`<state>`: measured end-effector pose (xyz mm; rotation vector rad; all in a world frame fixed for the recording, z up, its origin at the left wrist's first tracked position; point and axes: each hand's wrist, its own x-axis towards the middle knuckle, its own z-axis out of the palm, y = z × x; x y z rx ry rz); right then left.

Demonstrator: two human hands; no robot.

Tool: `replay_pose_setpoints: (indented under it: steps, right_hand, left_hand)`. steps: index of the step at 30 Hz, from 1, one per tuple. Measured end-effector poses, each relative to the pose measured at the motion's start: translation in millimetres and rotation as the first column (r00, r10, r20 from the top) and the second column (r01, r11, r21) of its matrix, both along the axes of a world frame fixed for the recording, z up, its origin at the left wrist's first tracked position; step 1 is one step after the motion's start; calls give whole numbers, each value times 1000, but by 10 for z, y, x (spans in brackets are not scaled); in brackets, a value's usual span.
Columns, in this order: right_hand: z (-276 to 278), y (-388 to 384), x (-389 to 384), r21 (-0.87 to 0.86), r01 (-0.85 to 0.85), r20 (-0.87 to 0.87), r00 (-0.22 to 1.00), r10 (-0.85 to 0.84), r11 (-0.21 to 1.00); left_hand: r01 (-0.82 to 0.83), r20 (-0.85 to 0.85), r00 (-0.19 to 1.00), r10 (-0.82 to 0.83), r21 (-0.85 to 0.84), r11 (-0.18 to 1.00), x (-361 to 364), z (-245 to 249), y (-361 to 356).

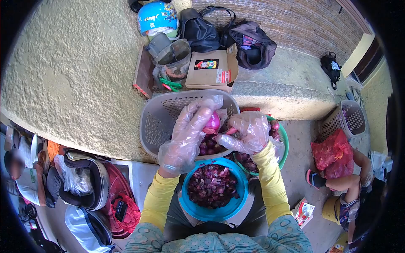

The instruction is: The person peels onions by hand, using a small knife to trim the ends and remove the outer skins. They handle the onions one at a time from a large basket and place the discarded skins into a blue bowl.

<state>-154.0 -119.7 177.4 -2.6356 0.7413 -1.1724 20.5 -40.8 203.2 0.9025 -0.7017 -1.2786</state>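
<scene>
My left hand (189,133), in a clear plastic glove, holds a peeled-looking red onion (212,123) above a grey perforated basket (157,99). Close to its right, my gloved right hand (249,130) is closed, with a small reddish piece at its thumb and fingertips; I cannot tell what that piece is. More red onions (207,147) lie inside the basket beneath my hands. Between my knees stands a blue basin (243,198) filled with onion skins and scraps (212,185). Partly behind my right hand is a green basket (285,145) of onions.
A cardboard box (211,69), dark bags (255,44) and a blue helmet (158,17) rest on the ledge ahead. At right, a person (352,185) sits by a red mesh sack (335,154) and another basket (356,120). Bags (86,181) lie at left.
</scene>
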Motion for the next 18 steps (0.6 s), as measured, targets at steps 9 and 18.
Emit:
replay_pose_setpoints:
  steps: [9, 18]
  right_hand:
    - [-22, -2, 74, 47, 28, 114, 993, -33, 999]
    - [-3, -4, 57, 61, 10, 117, 993, -17, 998]
  left_hand:
    - [138, -297, 942, -160, -94, 986, 92, -242, -113]
    - [155, -280, 946, -166, -60, 986, 53, -220, -108]
